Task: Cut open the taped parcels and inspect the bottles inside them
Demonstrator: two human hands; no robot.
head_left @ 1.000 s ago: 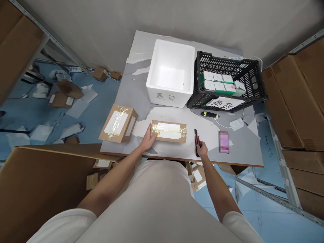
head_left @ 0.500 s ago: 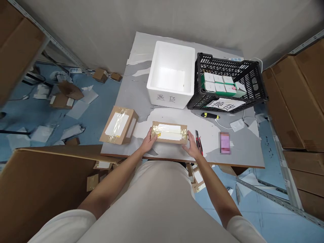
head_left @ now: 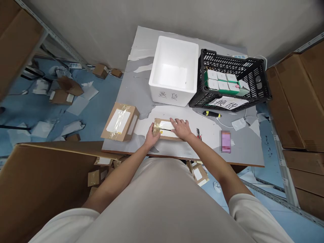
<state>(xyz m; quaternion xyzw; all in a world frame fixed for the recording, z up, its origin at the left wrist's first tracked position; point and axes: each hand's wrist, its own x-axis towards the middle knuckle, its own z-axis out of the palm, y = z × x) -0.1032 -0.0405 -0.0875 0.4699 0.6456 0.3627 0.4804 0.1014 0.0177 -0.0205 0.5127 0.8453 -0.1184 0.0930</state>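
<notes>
A small taped cardboard box (head_left: 167,135) with a white label lies near the table's front edge. A dark gap runs along the middle of its top. My left hand (head_left: 152,135) is closed around the box's left end, with the thumb at its front. My right hand (head_left: 181,128) rests across the right part of the top, fingers spread and fingertips over the label. Just right of that hand lies a red and black utility knife (head_left: 198,133), partly hidden by my forearm. A larger taped cardboard box (head_left: 120,121) stands to the left.
Behind the small box are a white foam box (head_left: 172,94) and a black plastic crate (head_left: 233,60) holding several white cartons (head_left: 222,81). A yellow and black cutter (head_left: 212,114) and a blurred pink item (head_left: 226,141) lie to the right. A large open carton (head_left: 50,189) stands front left.
My right hand has moved from the box's right end onto its top. A dark gap now shows along the top. My left hand keeps hold of the left end.
</notes>
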